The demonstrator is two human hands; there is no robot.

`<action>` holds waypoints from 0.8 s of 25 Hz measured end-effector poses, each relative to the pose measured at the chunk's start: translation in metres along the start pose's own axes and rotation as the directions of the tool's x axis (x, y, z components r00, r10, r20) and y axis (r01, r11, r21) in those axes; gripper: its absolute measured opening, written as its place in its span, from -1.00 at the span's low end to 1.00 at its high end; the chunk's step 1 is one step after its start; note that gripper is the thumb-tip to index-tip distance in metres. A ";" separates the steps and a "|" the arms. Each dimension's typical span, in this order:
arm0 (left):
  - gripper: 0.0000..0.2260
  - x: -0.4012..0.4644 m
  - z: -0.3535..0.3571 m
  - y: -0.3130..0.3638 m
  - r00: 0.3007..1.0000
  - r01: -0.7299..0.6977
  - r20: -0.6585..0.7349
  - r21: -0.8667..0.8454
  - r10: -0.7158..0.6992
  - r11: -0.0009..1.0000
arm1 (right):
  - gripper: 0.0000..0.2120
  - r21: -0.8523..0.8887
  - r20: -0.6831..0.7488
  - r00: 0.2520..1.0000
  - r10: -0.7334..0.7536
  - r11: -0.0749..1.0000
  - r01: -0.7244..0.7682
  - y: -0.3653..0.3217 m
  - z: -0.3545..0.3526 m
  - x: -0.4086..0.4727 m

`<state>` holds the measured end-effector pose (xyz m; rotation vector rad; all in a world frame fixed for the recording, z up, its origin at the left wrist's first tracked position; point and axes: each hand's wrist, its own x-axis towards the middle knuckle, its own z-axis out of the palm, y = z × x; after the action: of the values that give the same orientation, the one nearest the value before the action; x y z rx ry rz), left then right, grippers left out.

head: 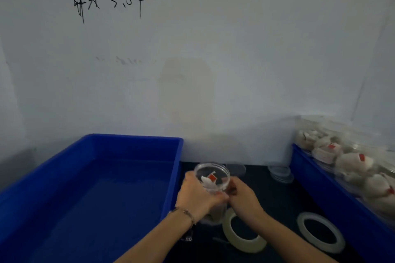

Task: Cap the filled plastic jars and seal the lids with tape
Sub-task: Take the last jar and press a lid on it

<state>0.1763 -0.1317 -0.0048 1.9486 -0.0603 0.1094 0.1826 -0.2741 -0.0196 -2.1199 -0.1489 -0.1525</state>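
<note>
Jar (212,179) between trays (tape rolls (241,234) beside).

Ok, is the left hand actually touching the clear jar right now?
Touching. The head view shows the left hand wrapped round the side of the clear jar just below its lid, fingers curled against the wall with no gap.

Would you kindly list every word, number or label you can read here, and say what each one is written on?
"3.8" with handwritten characters on either side that I cannot make out: black marker on the wall.
Red tags in the jar and on the packed jars in the right bin: too small and blurred to read.
</note>
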 end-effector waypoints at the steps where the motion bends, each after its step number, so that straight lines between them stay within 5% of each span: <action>1: -0.28 -0.003 0.008 -0.005 0.998 0.019 0.064 0.041 -0.022 0.999 | -0.83 0.003 0.012 0.998 0.065 0.998 -0.065 0.018 -0.004 -0.001; 5: -0.22 -0.003 0.012 -0.022 0.964 0.112 0.225 0.125 -0.138 0.986 | -0.70 -0.096 0.024 0.972 0.233 0.969 -0.230 0.075 -0.017 0.024; 9: -0.20 0.002 0.006 -0.025 0.957 0.119 0.234 0.232 -0.174 0.965 | -0.66 -0.325 -0.062 0.986 0.157 0.931 -0.168 0.103 -0.034 0.089; 14: -0.25 0.004 0.012 -0.023 0.978 0.074 0.181 0.149 -0.101 0.986 | -0.56 -0.515 -0.153 0.987 0.052 0.848 -0.124 0.132 -0.019 0.146; 17: -0.24 0.004 0.014 -0.029 0.982 0.061 0.163 0.181 -0.091 0.982 | -0.42 -0.673 -0.005 0.992 0.127 0.733 -0.097 0.156 -0.002 0.165; 20: -0.20 0.009 0.015 -0.036 0.984 0.058 0.146 0.264 -0.099 0.963 | -0.53 -0.817 0.056 0.993 0.101 0.577 -0.012 0.167 0.006 0.174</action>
<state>0.1888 -0.1319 -0.0424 2.2154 -0.0761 -0.0955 0.3817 -0.3480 -0.1328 -3.0821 -0.0647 -0.0799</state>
